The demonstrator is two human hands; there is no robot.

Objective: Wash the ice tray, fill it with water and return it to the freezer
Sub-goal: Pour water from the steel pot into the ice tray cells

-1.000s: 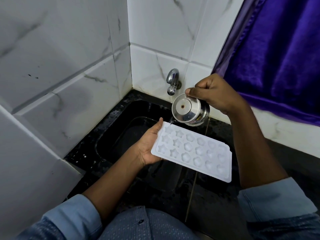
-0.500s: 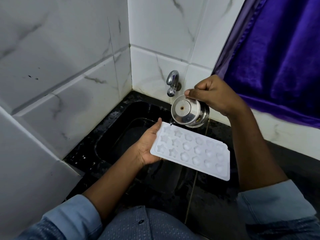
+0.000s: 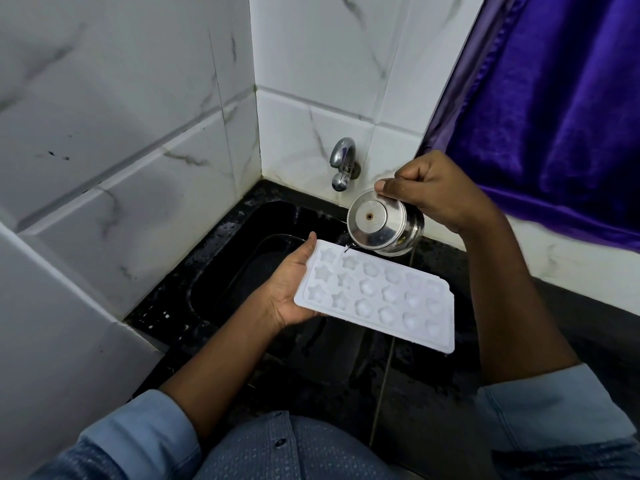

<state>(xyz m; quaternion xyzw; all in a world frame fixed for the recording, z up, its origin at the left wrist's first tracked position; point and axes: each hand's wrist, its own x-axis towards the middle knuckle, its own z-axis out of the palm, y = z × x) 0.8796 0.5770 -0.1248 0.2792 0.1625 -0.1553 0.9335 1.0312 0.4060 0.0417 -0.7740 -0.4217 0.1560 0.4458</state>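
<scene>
Ice tray [image 3: 377, 296] barely shifted | white, star/round moulds | left grip [image 3: 287, 289] holds it | right grip [image 3: 436, 188] holds steel cup [image 3: 381, 226]

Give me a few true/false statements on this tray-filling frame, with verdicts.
1. The left hand holds the ice tray by one short end. True.
2. The right hand tips a plastic jug over the tray. False: it is a steel vessel.
3. The tray's held end is over the black sink. True.
4. The tap is running into the tray. False: no stream shows from it; a thin trickle leaves the vessel's rim.
5. A purple curtain hangs on the right. True.
</scene>
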